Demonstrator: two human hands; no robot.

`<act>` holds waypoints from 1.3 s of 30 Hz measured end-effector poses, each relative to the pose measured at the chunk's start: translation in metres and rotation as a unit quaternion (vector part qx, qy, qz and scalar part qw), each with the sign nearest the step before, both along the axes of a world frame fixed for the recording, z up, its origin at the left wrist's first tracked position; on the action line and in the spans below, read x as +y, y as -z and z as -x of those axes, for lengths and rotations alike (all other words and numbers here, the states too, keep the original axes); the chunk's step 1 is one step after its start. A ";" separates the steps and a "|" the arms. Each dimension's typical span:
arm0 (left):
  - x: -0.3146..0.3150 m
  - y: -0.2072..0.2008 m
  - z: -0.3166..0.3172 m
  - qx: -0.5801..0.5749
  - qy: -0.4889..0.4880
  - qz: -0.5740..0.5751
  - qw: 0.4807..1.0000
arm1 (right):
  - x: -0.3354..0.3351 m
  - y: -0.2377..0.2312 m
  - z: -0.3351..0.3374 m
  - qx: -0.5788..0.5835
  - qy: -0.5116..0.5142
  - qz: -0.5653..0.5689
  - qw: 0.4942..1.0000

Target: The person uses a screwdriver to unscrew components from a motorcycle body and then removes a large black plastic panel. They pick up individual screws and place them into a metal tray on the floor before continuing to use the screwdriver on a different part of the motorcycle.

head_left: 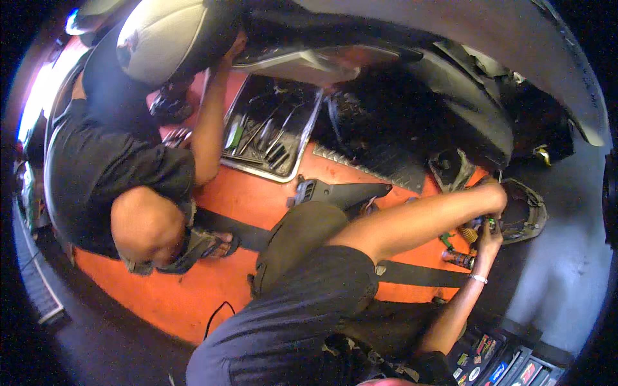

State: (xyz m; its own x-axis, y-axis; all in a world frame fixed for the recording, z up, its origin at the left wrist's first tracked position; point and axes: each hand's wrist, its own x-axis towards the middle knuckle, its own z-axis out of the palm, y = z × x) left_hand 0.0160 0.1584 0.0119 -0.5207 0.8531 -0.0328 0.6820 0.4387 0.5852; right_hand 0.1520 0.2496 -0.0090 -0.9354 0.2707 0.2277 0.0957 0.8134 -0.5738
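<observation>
My left arm stretches across the middle, and my left hand (494,195) is bent down at the right; its fingers are mostly hidden. Just below it, my right hand (490,243), with a band at the wrist, is closed around a small dark thing with a bright green spot (491,224), whose kind I cannot make out. Both hands are close together beside a dark, rounded, hollow plastic housing (526,212). A yellowish ribbed part (469,234), a green piece (445,240) and an orange-and-black cylinder (458,258) are on the left of my right hand.
A co-worker in a light cap (164,38) crouches at the left, one arm reaching up to a large dark vehicle body panel (399,26). A metal tray (297,168) holds several tools. On the orange floor lies a black plastic panel (344,193). A stickered toolbox (476,360) stands lower right.
</observation>
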 end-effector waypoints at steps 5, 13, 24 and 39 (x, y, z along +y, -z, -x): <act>-0.124 0.029 0.008 -0.177 0.181 0.069 0.965 | -0.072 0.008 -0.032 0.004 0.098 -0.022 0.995; -0.427 0.260 -0.085 0.002 -0.553 0.044 0.832 | -0.130 0.146 -0.082 -0.016 0.050 0.148 0.988; -0.444 0.300 -0.164 0.198 -0.498 0.072 0.841 | -0.187 0.232 -0.101 -0.241 -0.021 0.159 0.957; -0.436 0.289 -0.209 0.069 -0.525 0.010 0.848 | -0.158 0.310 -0.133 -0.267 -0.055 0.050 0.961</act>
